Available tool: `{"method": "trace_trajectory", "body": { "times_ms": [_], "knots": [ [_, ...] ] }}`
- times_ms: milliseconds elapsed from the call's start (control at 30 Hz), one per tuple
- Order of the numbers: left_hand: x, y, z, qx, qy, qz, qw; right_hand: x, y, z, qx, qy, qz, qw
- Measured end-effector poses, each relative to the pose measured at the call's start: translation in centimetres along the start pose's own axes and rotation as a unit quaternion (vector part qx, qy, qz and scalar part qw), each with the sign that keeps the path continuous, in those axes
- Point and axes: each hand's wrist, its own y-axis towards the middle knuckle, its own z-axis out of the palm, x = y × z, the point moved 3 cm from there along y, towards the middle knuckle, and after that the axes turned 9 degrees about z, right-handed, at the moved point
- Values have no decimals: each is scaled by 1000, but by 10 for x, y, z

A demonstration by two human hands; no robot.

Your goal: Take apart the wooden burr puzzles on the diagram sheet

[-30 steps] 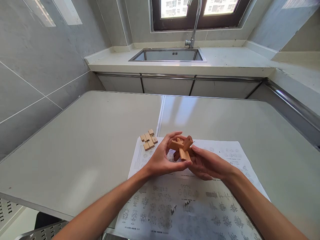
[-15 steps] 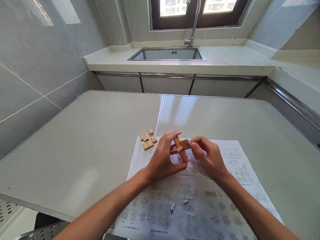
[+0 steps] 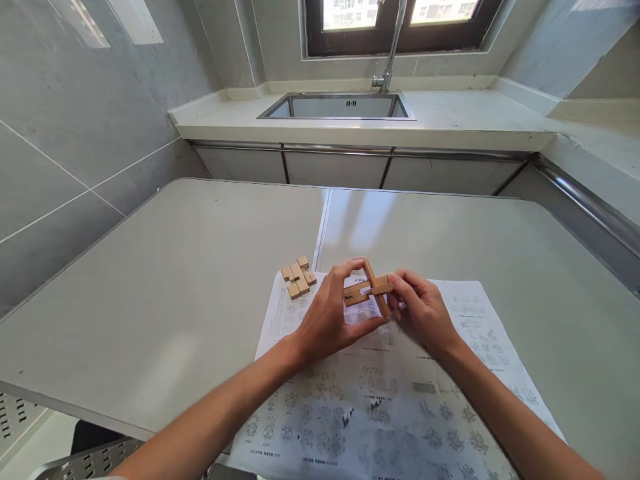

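Between my two hands, above a printed sheet (image 3: 325,380), is a partly joined wooden puzzle (image 3: 358,293) of interlocking light-brown pieces. My left hand (image 3: 330,310) spans one long piece, with fingertips at its upper end and the thumb at its lower end. A slotted flat piece with a dark mark crosses it on the left. My right hand (image 3: 423,307) pinches the right end of the crossing piece between thumb and fingers. Left of the hands, a small group of wooden pieces (image 3: 299,277) lies at the sheet's top left corner, clear of both hands.
The sheet has small diagrams and torn spots near its middle. It lies on a pale folding table (image 3: 150,287) with a seam down the middle. Beyond stand a counter with a sink (image 3: 345,107) and a tap (image 3: 393,50). A perforated chair (image 3: 100,460) shows at lower left.
The puzzle has turned, so the slotted piece's marked face now shows on the left. My right fingers have moved from the piece's tip to a fuller pinch.
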Motion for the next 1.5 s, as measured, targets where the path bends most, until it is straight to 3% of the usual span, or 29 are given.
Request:
{"method": "trace_trajectory", "body": {
  "times_ms": [567, 933, 1200, 1500],
  "knots": [
    [-2, 0, 1, 22, -48, 40, 998, 2, 2, 1, 1, 67, 34, 997],
    [-3, 3, 0, -15, 36, 57, 998, -2, 2, 0, -7, 55, 39, 998],
    [-2, 1, 2, 15, 30, 5, 999, 4, 1, 2, -20, 46, 34, 998],
    [-2, 3, 2, 48, 35, 0, 998, 4, 2, 0, -40, 34, 28, 998]
  ]
}}
